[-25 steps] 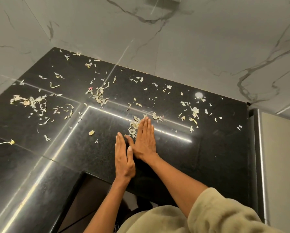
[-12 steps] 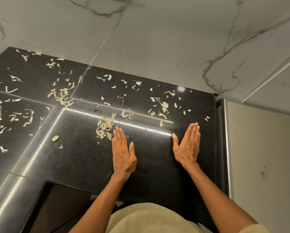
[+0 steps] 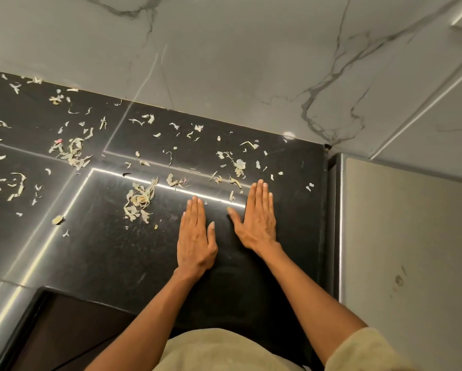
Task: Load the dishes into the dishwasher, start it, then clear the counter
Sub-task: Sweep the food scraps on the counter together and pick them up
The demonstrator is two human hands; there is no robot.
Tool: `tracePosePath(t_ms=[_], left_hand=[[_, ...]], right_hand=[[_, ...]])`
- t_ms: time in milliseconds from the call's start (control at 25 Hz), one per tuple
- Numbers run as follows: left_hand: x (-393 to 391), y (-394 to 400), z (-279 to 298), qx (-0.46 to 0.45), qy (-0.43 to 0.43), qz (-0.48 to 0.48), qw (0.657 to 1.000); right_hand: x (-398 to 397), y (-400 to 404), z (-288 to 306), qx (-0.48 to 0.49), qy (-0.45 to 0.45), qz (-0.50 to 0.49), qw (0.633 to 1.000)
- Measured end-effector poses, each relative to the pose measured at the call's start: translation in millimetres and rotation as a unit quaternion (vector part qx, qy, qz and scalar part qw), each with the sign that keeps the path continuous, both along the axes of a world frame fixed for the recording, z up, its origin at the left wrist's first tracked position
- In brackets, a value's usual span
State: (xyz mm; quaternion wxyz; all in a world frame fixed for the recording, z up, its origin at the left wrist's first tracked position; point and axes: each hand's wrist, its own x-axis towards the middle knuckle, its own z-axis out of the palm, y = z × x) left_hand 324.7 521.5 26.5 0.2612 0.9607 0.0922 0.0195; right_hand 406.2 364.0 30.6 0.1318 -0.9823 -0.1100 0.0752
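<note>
Both hands, left hand and right hand, lay flat with straight fingers on the black counter, mid-frame. Peel scraps littered the upper left; they looked light and flimsy, so better swept into a pile than pinched.

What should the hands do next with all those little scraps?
Probably sweep the right hand leftward toward the left hand: both lie flat on the black counter, and scraps lie just beyond the right fingertips, so that would bunch them up.
</note>
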Motion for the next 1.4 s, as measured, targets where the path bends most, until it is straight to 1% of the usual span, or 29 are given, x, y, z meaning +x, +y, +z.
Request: tracePosePath(t_ms=[80, 120, 160, 200, 280, 320, 400, 440, 560, 640, 680, 760, 800, 880, 920, 1000, 1080, 1160, 1240, 1320, 1400], left_hand=[[4.5, -3.5, -0.6, 0.011, 0.010, 0.013, 1.000], [5.6, -4.6, -0.8, 0.014, 0.013, 0.016, 1.000], [6.7, -5.7, -0.9, 0.016, 0.014, 0.017, 1.000], [7.5, -6.5, -1.1, 0.018, 0.014, 0.018, 1.000], [7.7, -7.3, -1.0, 0.019, 0.008, 0.022, 1.000], [7.3, -7.4, -0.7, 0.015, 0.003, 0.024, 1.000], [6.7, -6.6, 0.4, -0.004, -0.008, 0.033, 0.999], [6.7, -6.5, 1.1, -0.015, -0.012, 0.038, 0.999], [7.3, -6.7, -0.4, -0.028, -0.022, 0.054, 0.998], [5.7, -5.4, -2.8, -0.034, -0.031, 0.054, 0.997], [4.9, -3.7, -3.9, -0.040, -0.034, 0.051, 0.997], [3.7, -1.6, -4.0, -0.047, -0.042, 0.048, 0.997], [3.2, -1.9, -2.6, -0.049, -0.048, 0.050, 0.996], [4.0, -3.0, 1.4, -0.070, -0.063, 0.058, 0.994], [4.0, -3.7, 4.8, -0.088, -0.076, 0.064, 0.991], [1.8, -0.9, 10.3, -0.121, -0.116, 0.098, 0.981], [-0.2, 7.1, 13.9, -0.130, -0.152, 0.164, 0.966], [-5.7, 26.9, 12.8, -0.125, -0.168, 0.262, 0.942], [-13.6, 53.2, 8.8, -0.117, -0.159, 0.347, 0.917], [-21.0, 75.9, 2.4, -0.111, -0.133, 0.383, 0.908], [-23.9, 85.7, -1.8, -0.099, -0.106, 0.376, 0.915]], right_hand=[[3.0, -22.6, 5.5, 0.109, -0.035, 0.018, 0.993], [6.9, -38.1, 7.3, 0.134, -0.069, -0.005, 0.989], [14.1, -55.9, 7.3, 0.131, -0.097, -0.049, 0.985], [23.7, -74.4, 6.8, 0.109, -0.103, -0.099, 0.984], [45.8, -101.1, 4.5, 0.058, -0.053, -0.170, 0.982], [54.4, -103.9, 3.6, 0.031, -0.021, -0.177, 0.983], [62.2, -81.6, 2.5, 0.000, 0.010, -0.150, 0.989], [61.6, -59.2, 2.4, 0.007, 0.013, -0.125, 0.992], [45.9, 20.4, 1.0, 0.059, 0.014, -0.009, 0.998], [28.5, 58.9, 1.8, 0.117, 0.024, 0.076, 0.990], [22.2, 67.3, 2.5, 0.160, 0.027, 0.097, 0.982], [21.0, 60.1, 4.9, 0.252, 0.014, 0.084, 0.964], [26.9, 46.4, 4.0, 0.273, -0.009, 0.056, 0.960], [52.3, 9.7, 0.5, 0.252, -0.063, -0.029, 0.965], [69.7, -10.4, -1.5, 0.225, -0.071, -0.073, 0.969], [104.1, -29.4, -1.5, 0.159, -0.048, -0.131, 0.977], [127.3, -17.1, 0.2, 0.103, -0.020, -0.148, 0.984], [133.8, 24.3, 0.7, 0.077, -0.002, -0.108, 0.991], [124.6, 72.7, 0.4, 0.078, 0.006, -0.031, 0.996], [103.0, 113.2, 1.0, 0.102, 0.010, 0.044, 0.994], [77.6, 137.0, 3.1, 0.139, 0.023, 0.121, 0.983]])
